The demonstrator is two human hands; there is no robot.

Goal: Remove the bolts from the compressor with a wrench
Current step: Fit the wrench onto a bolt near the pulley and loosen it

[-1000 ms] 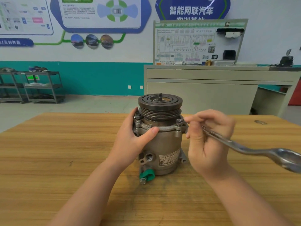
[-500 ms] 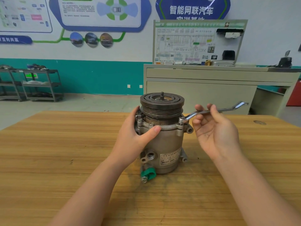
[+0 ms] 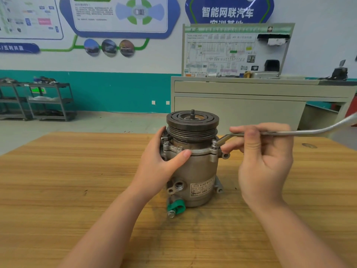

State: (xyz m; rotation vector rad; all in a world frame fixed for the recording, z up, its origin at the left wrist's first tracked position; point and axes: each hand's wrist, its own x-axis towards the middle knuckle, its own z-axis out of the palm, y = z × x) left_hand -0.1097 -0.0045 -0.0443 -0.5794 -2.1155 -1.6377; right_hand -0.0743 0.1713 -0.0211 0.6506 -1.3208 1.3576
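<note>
- A compressor stands upright on a wooden table, near the middle, with its grooved pulley on top
- The left hand grips the left side of the compressor, fingers curled behind it and thumb pressed across the front, just under the metal flange
- The right hand is to the right of the compressor, fingers curled over the shaft of a silver wrench
- The wrench head sits on a bolt at the right edge of the flange; whether it is fully seated on the bolt is hard to tell from here
- Since half a second ago the handle has swung from the far right nearer to the person, and the right hand has gone from loosely open to curled on the shaft
- This looks like another turning stroke on that bolt, which is not out yet
- More bolts show on the left of the flange, seemingly in place, so most of the job appears to remain
</note>
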